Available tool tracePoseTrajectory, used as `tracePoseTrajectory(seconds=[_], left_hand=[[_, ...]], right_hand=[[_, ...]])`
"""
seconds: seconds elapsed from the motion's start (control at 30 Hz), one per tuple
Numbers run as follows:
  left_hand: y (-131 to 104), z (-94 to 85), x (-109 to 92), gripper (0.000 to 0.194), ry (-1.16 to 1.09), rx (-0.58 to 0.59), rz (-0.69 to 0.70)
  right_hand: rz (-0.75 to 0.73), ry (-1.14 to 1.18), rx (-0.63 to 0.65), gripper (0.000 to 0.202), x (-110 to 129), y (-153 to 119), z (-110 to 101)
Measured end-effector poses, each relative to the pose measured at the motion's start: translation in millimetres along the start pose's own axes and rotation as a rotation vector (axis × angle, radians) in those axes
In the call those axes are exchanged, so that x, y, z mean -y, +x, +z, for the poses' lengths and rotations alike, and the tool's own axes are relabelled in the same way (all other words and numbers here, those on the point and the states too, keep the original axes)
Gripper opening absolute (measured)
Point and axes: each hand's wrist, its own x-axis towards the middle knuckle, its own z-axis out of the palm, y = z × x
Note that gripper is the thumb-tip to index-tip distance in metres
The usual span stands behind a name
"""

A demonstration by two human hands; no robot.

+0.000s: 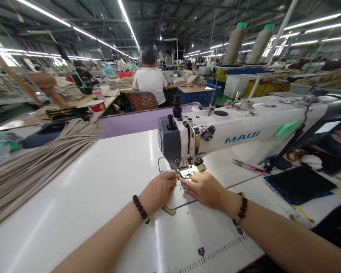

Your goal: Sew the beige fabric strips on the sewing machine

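Note:
A white sewing machine [244, 125] stands on the white table [102, 197], its needle area low at the centre. Just left of the presser foot, my left hand [160, 189] has its fingers curled and pressed together; whatever they hold is too small to make out. My right hand [203, 187] rests at the right side of the foot, its fingers extended over the metal plate. The fingertips of both hands nearly meet in front of the needle. Each wrist wears a dark beaded bracelet.
Long beige fabric strips [53, 155] lie on the left. Pink-handled scissors [250, 167] and a black pouch [301, 184] are at the right. Two thread cones [235, 43] stand behind the machine. A person in a white shirt [150, 81] sits ahead, facing away.

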Motion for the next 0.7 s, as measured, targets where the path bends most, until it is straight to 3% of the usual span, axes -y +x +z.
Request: tracePoseTrajectory(seconds=[0.17,0.3,0.7], left_hand=[[28.1,-4.5,30.2,0.022,0.056,-0.077,-0.065],[47.9,2.0,49.1,0.022,0.059,-0.051,0.001],[54.9,9.0,61.6,0.032,0.079,-0.143,0.136]], right_hand=[[-0.013,0.025,-0.004,0.019,-1.7,-1.4,0.1],[-0.026,0.052,-0.027,0.017,-3.2,-2.3,1.6],[-0.022,0.067,0.001,0.017,-2.8,-0.7,-1.8]])
